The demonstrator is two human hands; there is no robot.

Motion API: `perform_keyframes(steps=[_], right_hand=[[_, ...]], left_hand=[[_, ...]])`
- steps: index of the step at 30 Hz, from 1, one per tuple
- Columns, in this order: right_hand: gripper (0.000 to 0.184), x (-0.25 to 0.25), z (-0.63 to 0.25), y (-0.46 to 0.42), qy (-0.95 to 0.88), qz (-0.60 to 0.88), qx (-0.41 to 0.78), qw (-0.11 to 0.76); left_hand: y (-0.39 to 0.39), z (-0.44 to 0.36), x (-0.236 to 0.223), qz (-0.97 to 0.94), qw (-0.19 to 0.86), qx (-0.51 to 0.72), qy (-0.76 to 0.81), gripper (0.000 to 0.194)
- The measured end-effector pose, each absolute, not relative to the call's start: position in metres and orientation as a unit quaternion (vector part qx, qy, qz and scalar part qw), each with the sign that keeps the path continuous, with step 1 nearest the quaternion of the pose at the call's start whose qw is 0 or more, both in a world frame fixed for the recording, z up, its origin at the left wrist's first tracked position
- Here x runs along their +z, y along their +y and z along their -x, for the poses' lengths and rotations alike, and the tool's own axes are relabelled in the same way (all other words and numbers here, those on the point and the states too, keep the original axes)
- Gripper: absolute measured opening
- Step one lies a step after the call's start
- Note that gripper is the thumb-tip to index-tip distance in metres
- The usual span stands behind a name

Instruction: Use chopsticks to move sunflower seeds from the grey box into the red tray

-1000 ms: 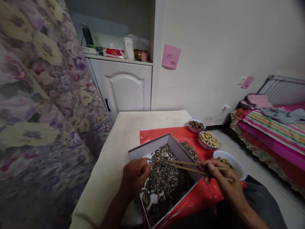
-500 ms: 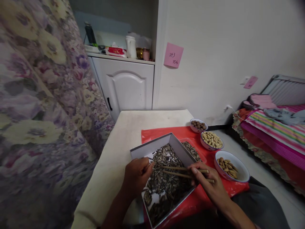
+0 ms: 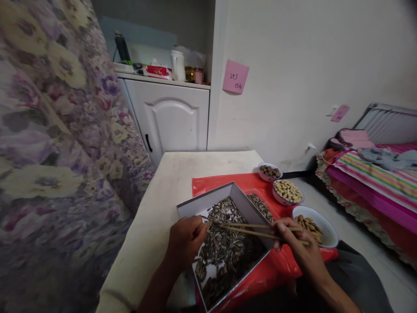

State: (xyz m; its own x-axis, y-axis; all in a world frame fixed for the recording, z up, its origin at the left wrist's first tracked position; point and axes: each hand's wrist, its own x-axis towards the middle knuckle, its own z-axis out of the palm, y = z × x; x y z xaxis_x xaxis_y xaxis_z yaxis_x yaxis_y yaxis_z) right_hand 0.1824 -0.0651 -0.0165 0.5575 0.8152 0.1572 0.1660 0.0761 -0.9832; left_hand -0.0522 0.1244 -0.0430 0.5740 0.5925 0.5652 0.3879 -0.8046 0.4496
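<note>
A grey cardboard box [image 3: 208, 202] full of striped sunflower seeds [image 3: 228, 250] lies on a red plastic sheet [image 3: 280, 265] on the table. My left hand [image 3: 185, 241] grips the box's left wall, fingers curled over the rim. My right hand [image 3: 301, 248] is closed on a pair of wooden chopsticks [image 3: 247, 229]. Their tips reach left over the seeds, close to my left fingers. Nothing I can make out sits between the tips.
Three bowls stand right of the box: brown nuts [image 3: 269, 171], peanuts [image 3: 287, 191] and almonds [image 3: 314, 230]. More seeds lie in a red tray [image 3: 260, 206] behind the box. A flowered curtain [image 3: 58, 143] hangs at left, a white cabinet [image 3: 169, 117] stands behind, a bed [image 3: 378, 174] at right.
My right hand went left over the box with the chopsticks, then pulled back right towards the almond bowl. My left hand has stayed on the box rim.
</note>
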Motion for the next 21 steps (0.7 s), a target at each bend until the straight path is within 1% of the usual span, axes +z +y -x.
perform_keyframes(steps=[9, 11, 16, 21], right_hand=[[0.027, -0.001, -0.236, -0.106, -0.260, 0.623, 0.136, 0.725], [0.028, -0.003, -0.246, -0.110, -0.236, 0.631, 0.119, 0.729], [0.030, -0.013, -0.260, -0.113, -0.238, 0.639, 0.121, 0.721], [0.029, -0.014, -0.268, -0.114, -0.243, 0.622, 0.132, 0.732]], left_hand=[[0.129, 0.054, -0.047, -0.878, 0.136, 0.361, 0.282, 0.040], [0.130, 0.055, -0.047, -0.880, 0.134, 0.356, 0.285, 0.040], [0.133, 0.056, -0.047, -0.884, 0.134, 0.339, 0.294, 0.040], [0.136, 0.058, -0.039, -0.886, 0.165, 0.293, 0.318, 0.041]])
